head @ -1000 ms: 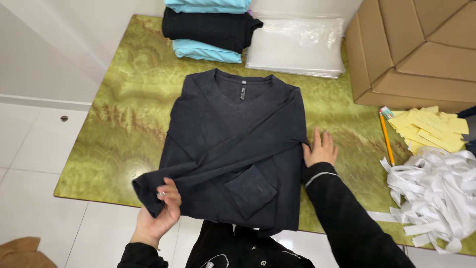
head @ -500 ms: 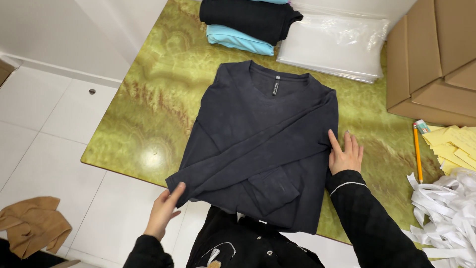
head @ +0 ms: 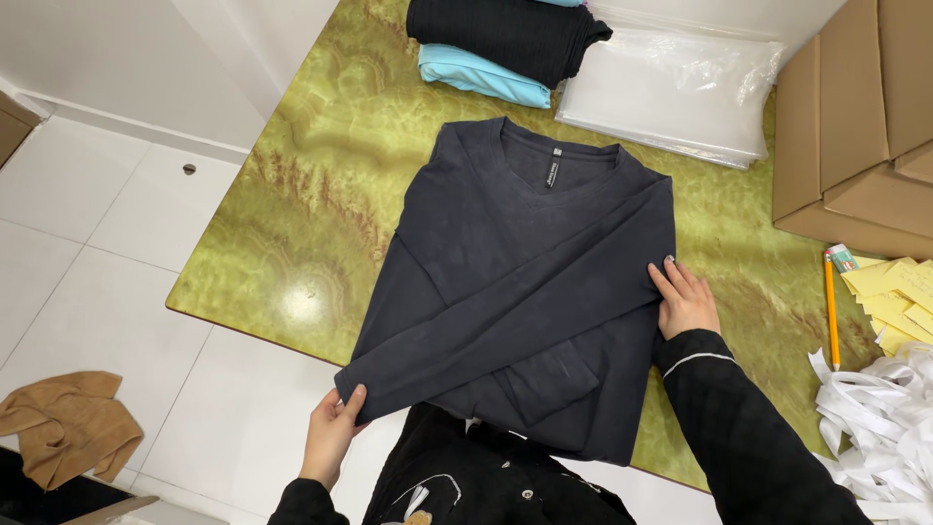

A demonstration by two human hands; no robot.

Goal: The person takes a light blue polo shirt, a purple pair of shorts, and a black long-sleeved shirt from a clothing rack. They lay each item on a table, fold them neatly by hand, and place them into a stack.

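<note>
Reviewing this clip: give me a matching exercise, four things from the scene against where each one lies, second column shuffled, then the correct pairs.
Things:
1. left hand
2. right hand
3. pencil
4. brown cloth

Places:
A. on the white floor tiles, left of the table
B. at the cuff end of the dark shirt's folded sleeve, past the table's near edge
C. flat against the shirt's right edge
D. on the table beside the yellow paper slips

Pairs: 1-B, 2-C, 3-D, 4-A

Green table [head: 292, 233]: dk shirt [head: 525, 292], bags [head: 671, 97], boxes [head: 855, 117].
</note>
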